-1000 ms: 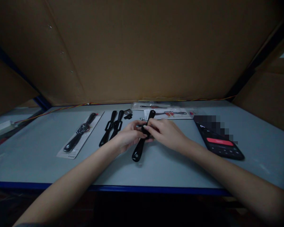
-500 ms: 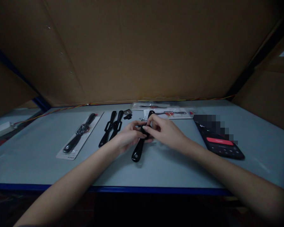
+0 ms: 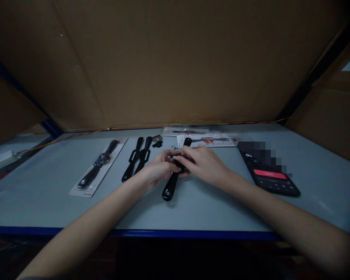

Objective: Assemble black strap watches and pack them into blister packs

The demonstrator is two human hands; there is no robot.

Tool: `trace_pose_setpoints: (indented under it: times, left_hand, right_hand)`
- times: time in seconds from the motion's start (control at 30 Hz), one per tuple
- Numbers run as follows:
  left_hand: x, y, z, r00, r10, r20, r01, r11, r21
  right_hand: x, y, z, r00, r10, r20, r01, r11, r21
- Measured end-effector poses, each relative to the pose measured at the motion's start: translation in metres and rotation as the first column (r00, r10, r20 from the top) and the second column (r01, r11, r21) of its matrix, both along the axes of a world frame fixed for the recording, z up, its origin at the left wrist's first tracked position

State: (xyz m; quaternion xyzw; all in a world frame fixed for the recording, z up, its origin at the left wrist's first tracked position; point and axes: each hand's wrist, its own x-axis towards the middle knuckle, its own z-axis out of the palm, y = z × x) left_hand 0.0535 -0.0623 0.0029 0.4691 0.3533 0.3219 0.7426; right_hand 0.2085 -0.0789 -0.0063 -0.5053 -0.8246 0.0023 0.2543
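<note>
Cardboard backing [image 3: 175, 62] filled most of the view: flat, matt, brown. Below it, a pale grey tabletop [image 3: 221, 210], smooth with a faint sheen; likely a poor stop for any small piece dropped on it.

Right side: dark phone [image 3: 268, 174], slab-shaped, glossy, red bar lit; well apart from the hands, though a sweep of the right forearm could knock it.

Left side: carded pack [image 3: 100, 165], clear plastic over stiff pale card. More packs [image 3: 221, 142] lay at the back, just behind the hands; an outward push could crumple their film.

Left hand [image 3: 160, 167]: thumb pressed on top, fingers curled beneath. Right hand [image 3: 202, 159]: thumb and bent fingers closed on the same spot; whether a small part sat between them, cannot tell.

Between both, apparently lifted clear: black two-handled tool [image 3: 171, 186], waisted, glossy, holed near the end. Slick handles could twist if either thumb eased.

Two slotted black frames [image 3: 129, 170] lay close together beside the left wrist. Smallest: a greyish plate [image 3: 157, 137] and black clip-like piece [image 3: 158, 144], easily scattered by a stray knuckle.
</note>
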Motion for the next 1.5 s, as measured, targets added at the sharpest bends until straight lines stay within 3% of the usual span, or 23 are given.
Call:
trace_pose_setpoints:
  times: [0.5,0.7,0.83,1.03,1.13,1.27,1.37,1.5]
  left_hand:
    - [-0.001,0.001,-0.005,1.0,-0.018,-0.003,0.018,0.999,0.032]
    - [-0.002,0.0,0.0,0.999,0.007,0.041,-0.007,1.0,-0.011]
    - [-0.004,0.003,0.001,0.997,0.063,0.035,-0.061,0.996,-0.061]
    - [-0.008,0.013,0.001,0.994,0.107,0.011,-0.105,0.988,-0.116]
    - [-0.01,0.015,0.002,0.992,0.118,0.042,-0.112,0.984,-0.138]
    - [-0.013,0.018,0.0,0.984,0.152,0.091,-0.137,0.978,-0.156]
    - [-0.014,0.022,-0.003,0.982,0.16,0.096,-0.143,0.976,-0.167]
    - [-0.015,0.025,-0.006,0.978,0.178,0.105,-0.159,0.973,-0.165]
  right_hand:
    - [-0.004,0.009,-0.013,0.892,-0.014,-0.452,-0.121,0.956,-0.269]
    - [0.005,0.011,-0.004,0.897,-0.037,-0.441,-0.063,0.976,-0.21]
    - [0.021,0.015,0.007,0.902,-0.082,-0.423,0.043,0.994,-0.101]
    - [0.055,0.037,0.014,0.898,-0.209,-0.387,0.213,0.977,-0.034]
    - [0.074,0.062,0.01,0.933,-0.222,-0.283,0.23,0.973,-0.007]
    - [0.092,0.091,0.007,0.968,-0.247,0.043,0.243,0.967,0.079]
    - [0.098,0.1,0.007,0.953,-0.159,0.256,0.16,0.987,0.018]
    - [0.102,0.104,0.002,0.922,-0.115,0.368,0.144,0.988,-0.052]
